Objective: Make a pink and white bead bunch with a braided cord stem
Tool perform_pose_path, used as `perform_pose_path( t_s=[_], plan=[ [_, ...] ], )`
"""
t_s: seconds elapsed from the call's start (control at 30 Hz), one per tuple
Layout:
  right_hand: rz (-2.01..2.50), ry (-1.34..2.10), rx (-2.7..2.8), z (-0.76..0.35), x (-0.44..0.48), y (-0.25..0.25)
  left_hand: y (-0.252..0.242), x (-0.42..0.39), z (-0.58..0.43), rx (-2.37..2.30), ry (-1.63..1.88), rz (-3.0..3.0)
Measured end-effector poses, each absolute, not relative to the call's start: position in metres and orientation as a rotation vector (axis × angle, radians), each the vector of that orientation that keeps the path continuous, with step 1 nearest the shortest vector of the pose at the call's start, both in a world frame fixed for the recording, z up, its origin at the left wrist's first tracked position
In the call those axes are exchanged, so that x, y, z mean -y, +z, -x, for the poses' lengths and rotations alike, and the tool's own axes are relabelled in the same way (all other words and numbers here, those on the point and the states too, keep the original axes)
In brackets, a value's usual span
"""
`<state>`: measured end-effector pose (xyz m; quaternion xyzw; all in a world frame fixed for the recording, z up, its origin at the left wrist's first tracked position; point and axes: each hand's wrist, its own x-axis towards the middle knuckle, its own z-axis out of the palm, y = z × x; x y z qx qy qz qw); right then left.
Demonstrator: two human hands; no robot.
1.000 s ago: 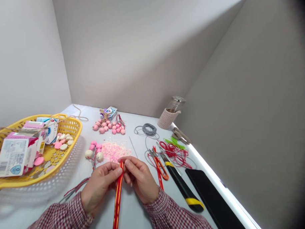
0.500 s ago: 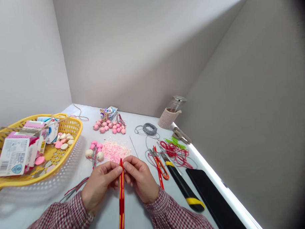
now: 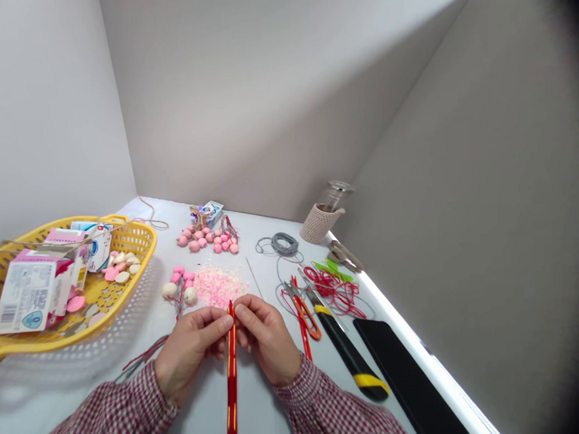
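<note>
My left hand [image 3: 192, 350] and my right hand [image 3: 268, 347] pinch the top end of a red ribbon with yellow stitched stripes [image 3: 231, 383] between their fingertips. The ribbon hangs almost straight down towards me. A pile of pink and white confetti-like flakes [image 3: 219, 287] lies just beyond my fingers. Beyond my left hand is a cluster of pink and cream pompom balls on wire stems [image 3: 180, 287]. Orange-handled thread snips [image 3: 306, 319] lie to the right of my right hand, on loose red cord.
A yellow plastic basket [image 3: 145, 238] holds pink boxes [image 3: 29, 297] and pink and cream discs. Further back are pink balls [image 3: 207, 240], a grey cord coil [image 3: 285, 244] and a jar in a crocheted sleeve [image 3: 321, 223]. A black-and-yellow utility knife [image 3: 351, 360] and a black strip [image 3: 409, 380] lie at right.
The ribbon has swung from a tilt to nearly upright between my fingers over the last second. My hands have barely moved.
</note>
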<state>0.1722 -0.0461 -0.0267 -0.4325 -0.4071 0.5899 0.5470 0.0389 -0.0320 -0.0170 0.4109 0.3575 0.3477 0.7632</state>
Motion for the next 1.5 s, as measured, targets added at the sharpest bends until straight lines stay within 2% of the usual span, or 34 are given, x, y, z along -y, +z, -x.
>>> perform_pose_path(
  t_s=[0.2, 0.4, 0.53, 0.83, 1.03, 1.27, 1.4, 1.5],
  plan=[
    [1.058, 1.318, 1.032, -0.172, 0.047, -0.025, -0.017, 0.031, -0.039, -0.815, 0.767, -0.942],
    [1.08, 1.167, 0.918, -0.174, 0.046, -0.023, -0.021, 0.037, -0.044, -0.811, 0.539, -0.996],
    [1.083, 1.037, 0.832, -0.179, 0.042, -0.023, -0.015, 0.039, -0.043, -0.822, 0.542, -1.02],
    [0.992, 1.06, 0.626, -0.185, 0.035, -0.017, -0.005, 0.038, -0.036, -0.621, 0.431, -0.795],
    [1.12, 1.143, 0.956, -0.173, 0.045, -0.021, -0.002, 0.028, -0.03, -0.596, 0.809, -0.645],
    [0.907, 0.756, 1.787, -0.167, 0.067, -0.016, -0.001, 0.021, -0.025, -0.628, 1.03, -0.533],
    [0.94, 0.605, 1.91, -0.167, 0.068, -0.017, -0.003, 0.019, -0.024, -0.63, 1.079, -0.535],
    [1.053, 0.564, 1.806, -0.165, 0.066, -0.021, -0.004, 0.019, -0.025, -0.62, 1.093, -0.548]
  ],
)
